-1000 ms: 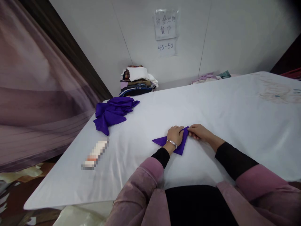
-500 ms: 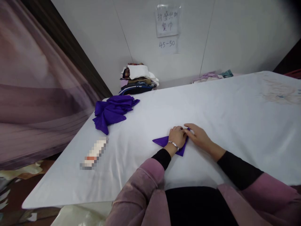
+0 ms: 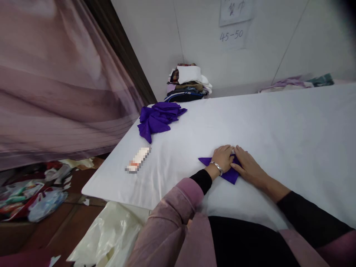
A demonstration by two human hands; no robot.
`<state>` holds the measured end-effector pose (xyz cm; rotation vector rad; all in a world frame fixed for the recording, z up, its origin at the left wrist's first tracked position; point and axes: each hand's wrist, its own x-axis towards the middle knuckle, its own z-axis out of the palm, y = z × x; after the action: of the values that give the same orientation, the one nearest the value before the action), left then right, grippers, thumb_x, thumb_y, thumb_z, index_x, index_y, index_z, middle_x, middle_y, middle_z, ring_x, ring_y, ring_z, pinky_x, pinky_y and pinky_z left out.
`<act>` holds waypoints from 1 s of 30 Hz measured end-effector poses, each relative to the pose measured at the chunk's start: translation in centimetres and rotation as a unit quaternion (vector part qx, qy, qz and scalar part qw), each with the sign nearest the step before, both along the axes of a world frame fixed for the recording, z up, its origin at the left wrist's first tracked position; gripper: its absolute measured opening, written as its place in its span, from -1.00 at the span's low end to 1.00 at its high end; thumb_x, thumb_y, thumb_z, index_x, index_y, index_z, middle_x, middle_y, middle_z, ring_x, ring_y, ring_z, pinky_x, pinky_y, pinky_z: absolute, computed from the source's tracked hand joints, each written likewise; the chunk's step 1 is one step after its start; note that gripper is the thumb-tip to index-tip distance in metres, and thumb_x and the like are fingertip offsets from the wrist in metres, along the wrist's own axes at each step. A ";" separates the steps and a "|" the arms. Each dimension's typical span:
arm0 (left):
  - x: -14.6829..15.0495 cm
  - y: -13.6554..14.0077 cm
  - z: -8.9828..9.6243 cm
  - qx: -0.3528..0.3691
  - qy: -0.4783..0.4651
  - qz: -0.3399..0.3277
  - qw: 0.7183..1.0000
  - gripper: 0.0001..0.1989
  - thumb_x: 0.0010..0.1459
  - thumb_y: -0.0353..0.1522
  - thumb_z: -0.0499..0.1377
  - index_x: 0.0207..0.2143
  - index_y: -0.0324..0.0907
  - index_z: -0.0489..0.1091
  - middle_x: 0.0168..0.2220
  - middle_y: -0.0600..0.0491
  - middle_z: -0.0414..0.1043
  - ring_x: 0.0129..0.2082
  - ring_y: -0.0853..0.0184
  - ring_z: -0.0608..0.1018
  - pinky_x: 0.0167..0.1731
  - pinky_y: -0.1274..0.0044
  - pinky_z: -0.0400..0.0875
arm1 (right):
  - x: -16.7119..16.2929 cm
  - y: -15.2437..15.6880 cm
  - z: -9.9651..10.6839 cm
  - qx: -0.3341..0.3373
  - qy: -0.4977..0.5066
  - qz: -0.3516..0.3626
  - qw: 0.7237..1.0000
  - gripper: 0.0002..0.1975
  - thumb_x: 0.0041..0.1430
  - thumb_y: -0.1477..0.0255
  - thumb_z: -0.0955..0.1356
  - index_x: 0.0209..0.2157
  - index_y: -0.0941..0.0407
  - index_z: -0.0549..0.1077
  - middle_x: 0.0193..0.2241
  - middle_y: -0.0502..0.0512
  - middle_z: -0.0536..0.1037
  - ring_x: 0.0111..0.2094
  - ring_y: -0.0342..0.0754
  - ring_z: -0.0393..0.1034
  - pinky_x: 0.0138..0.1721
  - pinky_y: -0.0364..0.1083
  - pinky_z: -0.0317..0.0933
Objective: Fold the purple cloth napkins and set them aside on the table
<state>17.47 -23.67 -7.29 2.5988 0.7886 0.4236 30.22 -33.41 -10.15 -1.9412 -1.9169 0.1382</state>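
A purple cloth napkin (image 3: 230,177), folded to a pointed shape, lies on the white-covered table in front of me. My left hand (image 3: 223,158), with a silver bracelet at the wrist, rests palm down over its middle, fingers stretched out. Flat against the napkin's right side lies my right hand (image 3: 248,167), its thumb reaching across the cloth toward the left hand. The fingertips of both hands nearly meet at the far edge. Much of the napkin is hidden beneath them; one tip pokes out to the left and a corner shows toward me.
A heap of purple cloths (image 3: 160,119) lies at the table's far left corner. Nearer is a blurred-out flat object (image 3: 138,160). Folded clothes (image 3: 189,82) are stacked by the wall. A pale plastic bag (image 3: 108,237) is below the table's front edge.
My right hand has flattened onto the napkin's right side, where its fingers were curled at the far corner. The left hand stays on the cloth. The view has swung left and down.
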 end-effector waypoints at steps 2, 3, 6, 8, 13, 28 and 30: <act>-2.2 0.2 -0.1 0.031 0.033 0.032 0.998 -0.57 0.24 -0.26 -0.02 0.13 -0.17 0.16 0.21 -0.07 0.13 0.20 0.18 0.16 0.16 0.24 0.04 | -0.2 0.0 -0.3 0.006 -0.023 0.001 1.000 -0.22 0.20 -0.02 0.02 0.30 0.19 -0.16 0.26 0.31 0.01 0.26 0.18 -0.15 0.19 0.19 -0.11; -3.4 0.3 -0.2 0.038 0.054 0.051 0.997 -0.53 0.24 -0.22 -0.04 0.17 -0.17 0.11 0.24 -0.08 0.07 0.23 0.16 0.10 0.18 0.19 -0.03 | -0.2 0.0 -0.3 0.006 -0.033 0.002 0.999 -0.22 0.20 -0.02 0.02 0.29 0.20 -0.14 0.26 0.32 0.02 0.26 0.19 -0.15 0.19 0.19 -0.12; -6.8 0.8 -0.4 0.030 0.105 0.105 0.988 -0.48 0.27 -0.17 -0.13 0.22 -0.18 0.03 0.28 -0.09 -0.04 0.28 0.15 -0.01 0.20 0.12 -0.15 | -0.3 0.0 -0.4 0.000 -0.046 0.005 0.999 -0.23 0.21 0.00 0.04 0.29 0.20 -0.12 0.26 0.31 0.03 0.26 0.19 -0.15 0.20 0.19 -0.12; -8.5 1.1 -0.4 0.019 0.123 0.133 0.983 -0.48 0.28 -0.17 -0.17 0.22 -0.19 0.02 0.29 -0.09 -0.07 0.29 0.16 -0.04 0.20 0.11 -0.17 | -0.3 0.0 -0.3 -0.003 -0.046 0.007 0.999 -0.24 0.21 0.00 0.05 0.29 0.18 -0.13 0.26 0.29 0.02 0.26 0.18 -0.15 0.20 0.19 -0.12; -11.0 1.3 -0.1 0.006 0.136 0.198 0.971 -0.53 0.29 -0.24 -0.16 0.21 -0.18 0.06 0.29 -0.07 -0.07 0.29 0.17 -0.03 0.20 0.10 -0.17 | -0.3 0.0 -0.1 -0.008 -0.043 0.005 0.999 -0.24 0.20 -0.02 0.04 0.30 0.15 -0.14 0.27 0.25 0.01 0.26 0.18 -0.15 0.20 0.18 -0.13; -12.4 2.0 0.0 -0.017 -0.064 0.176 0.982 -0.84 0.07 -0.47 0.14 -0.31 -0.09 0.46 -0.24 0.10 0.49 -0.12 0.32 0.45 -0.02 0.39 0.29 | -0.1 0.3 -0.5 -0.003 -0.041 0.007 0.999 -0.21 0.19 -0.03 0.05 0.29 0.20 -0.09 0.25 0.29 0.06 0.26 0.18 -0.13 0.21 0.17 -0.12; -12.2 2.2 0.1 -0.016 -0.054 0.172 0.983 -0.83 0.06 -0.51 0.12 -0.35 -0.10 0.45 -0.23 0.11 0.48 -0.11 0.33 0.43 -0.01 0.39 0.28 | 0.0 0.4 -0.5 -0.002 -0.040 0.007 0.999 -0.21 0.19 -0.03 0.06 0.29 0.19 -0.08 0.25 0.28 0.06 0.26 0.17 -0.13 0.21 0.17 -0.11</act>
<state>5.23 -21.50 -7.16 2.3874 1.1989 0.6389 30.19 -33.03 -10.69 -1.9632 -1.9840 0.0687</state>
